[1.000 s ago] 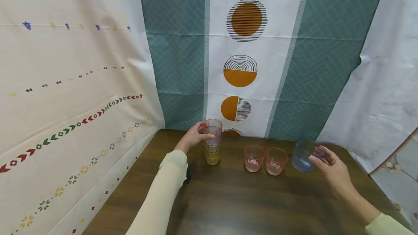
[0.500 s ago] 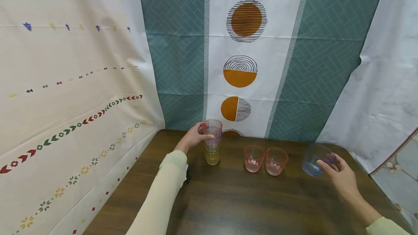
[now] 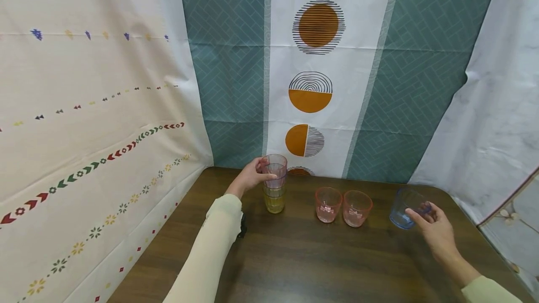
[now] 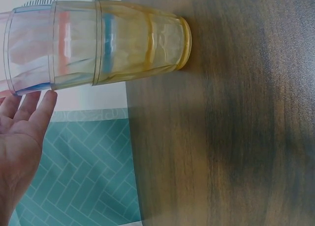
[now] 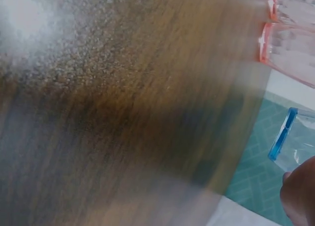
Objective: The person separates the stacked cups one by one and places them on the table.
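A stack of nested clear plastic cups (image 3: 274,194), yellow at the bottom and pink at the top, stands upright on the table at the back left. My left hand (image 3: 252,176) grips its upper part from the left side. In the left wrist view the fingertips (image 4: 45,105) touch the stack's side above the yellow cups. Over at the right, my right hand (image 3: 435,230) holds a blue clear cup (image 3: 402,212) by its upper side, slightly tilted. The right wrist view has this cup's blue base (image 5: 283,135) against the curtain, apart from the table.
Two pink cups (image 3: 328,205) (image 3: 356,209) stand upright side by side on the brown wooden table (image 3: 311,256), between the stack and the blue cup. A patterned curtain (image 3: 309,106) hangs behind the table. Light cloths (image 3: 105,130) hang at the left and right sides.
My right hand has carried the blue cup to the right and slightly nearer, away from the pink cups. The left hand, the stack and the pink cups have stayed in place.
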`<act>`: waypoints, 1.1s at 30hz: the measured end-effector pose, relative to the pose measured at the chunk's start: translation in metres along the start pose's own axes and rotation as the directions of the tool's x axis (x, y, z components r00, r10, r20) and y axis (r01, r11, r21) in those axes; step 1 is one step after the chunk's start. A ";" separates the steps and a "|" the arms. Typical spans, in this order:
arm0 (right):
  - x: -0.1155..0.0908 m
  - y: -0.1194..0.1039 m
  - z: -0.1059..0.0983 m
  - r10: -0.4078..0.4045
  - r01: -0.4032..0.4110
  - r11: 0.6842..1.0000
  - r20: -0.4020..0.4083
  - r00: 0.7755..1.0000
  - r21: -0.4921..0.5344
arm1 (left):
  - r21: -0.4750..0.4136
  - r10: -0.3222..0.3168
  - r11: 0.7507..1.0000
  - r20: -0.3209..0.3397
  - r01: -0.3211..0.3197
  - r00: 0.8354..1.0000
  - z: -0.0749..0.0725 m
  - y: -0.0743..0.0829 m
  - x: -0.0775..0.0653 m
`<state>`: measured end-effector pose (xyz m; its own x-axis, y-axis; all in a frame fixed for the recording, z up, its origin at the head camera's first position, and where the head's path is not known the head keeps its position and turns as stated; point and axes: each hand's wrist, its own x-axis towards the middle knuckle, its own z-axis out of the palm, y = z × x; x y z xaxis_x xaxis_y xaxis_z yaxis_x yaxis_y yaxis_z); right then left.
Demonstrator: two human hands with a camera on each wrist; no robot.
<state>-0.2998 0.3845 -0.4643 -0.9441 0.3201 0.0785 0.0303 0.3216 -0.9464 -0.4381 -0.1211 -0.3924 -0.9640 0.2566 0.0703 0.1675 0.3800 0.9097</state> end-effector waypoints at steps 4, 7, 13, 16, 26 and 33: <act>0.005 0.006 0.005 0.001 -0.001 1.000 -0.009 1.000 0.004 | -0.003 -0.002 1.000 -0.002 0.002 1.000 0.000 0.000 0.000; 0.007 0.010 0.008 -0.004 0.003 1.000 -0.017 1.000 -0.028 | 0.000 -0.005 1.000 -0.004 0.005 1.000 0.000 0.000 0.000; 0.008 0.015 0.018 -0.024 0.021 0.997 -0.037 0.999 -0.076 | 0.003 -0.005 1.000 -0.004 0.005 1.000 0.001 0.000 0.000; 0.008 0.015 0.023 -0.030 0.028 0.997 -0.030 0.999 -0.077 | 0.003 -0.009 1.000 -0.005 0.009 1.000 0.001 -0.001 0.001; 0.004 0.015 0.031 -0.038 0.037 0.997 -0.017 0.999 -0.066 | 0.005 -0.014 1.000 -0.003 0.014 1.000 0.001 -0.002 0.002; 0.001 0.019 0.032 -0.032 0.032 0.998 0.000 0.999 -0.062 | -0.013 -0.012 1.000 0.006 0.012 1.000 -0.001 -0.004 0.003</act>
<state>-0.3111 0.3624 -0.4919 -0.9445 0.3099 0.1089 0.0203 0.3859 -0.9223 -0.4418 -0.1225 -0.3957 -0.9648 0.2568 0.0568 0.1527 0.3712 0.9159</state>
